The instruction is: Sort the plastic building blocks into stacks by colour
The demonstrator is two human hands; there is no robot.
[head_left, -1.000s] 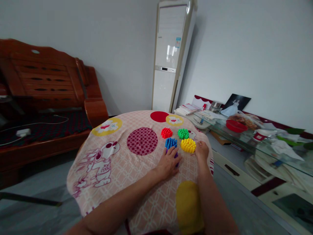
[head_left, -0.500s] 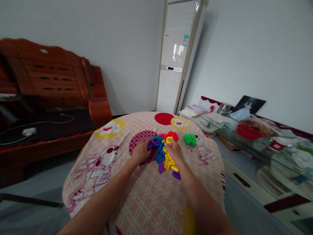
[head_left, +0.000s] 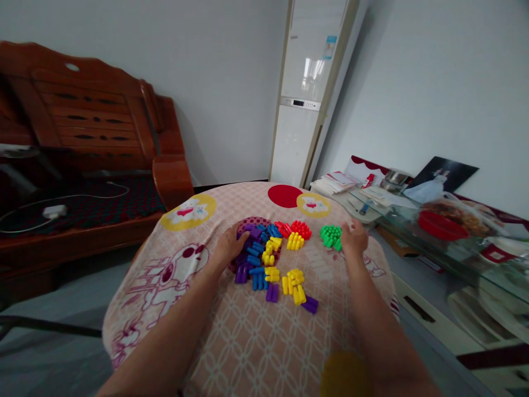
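Several small plastic toy pieces lie in colour groups on the cloth-covered table. My left hand (head_left: 230, 245) rests against the left side of the purple pieces (head_left: 250, 231), its thumb apart and other fingers partly hidden. Blue pieces (head_left: 254, 249) lie just right of them. Near the middle are loose yellow pieces (head_left: 295, 241), with red pieces (head_left: 300, 229) behind. My right hand (head_left: 354, 238) is beside the right edge of the green cluster (head_left: 331, 236), fingers loosely curved and apart. Stray purple pieces (head_left: 310, 304) lie nearer to me.
The patterned tablecloth (head_left: 248, 336) covers a round table. To the right stands a glass-topped cabinet (head_left: 446, 259) with a red bowl (head_left: 442, 225) and papers (head_left: 334, 182). A wooden bench (head_left: 95, 127) stands left, a tall air conditioner (head_left: 301, 105) behind.
My right hand has moved right, from the yellow pieces to the green cluster. Yellow pieces that were bunched now lie spread in smaller groups. My left hand stays by the purple pieces.
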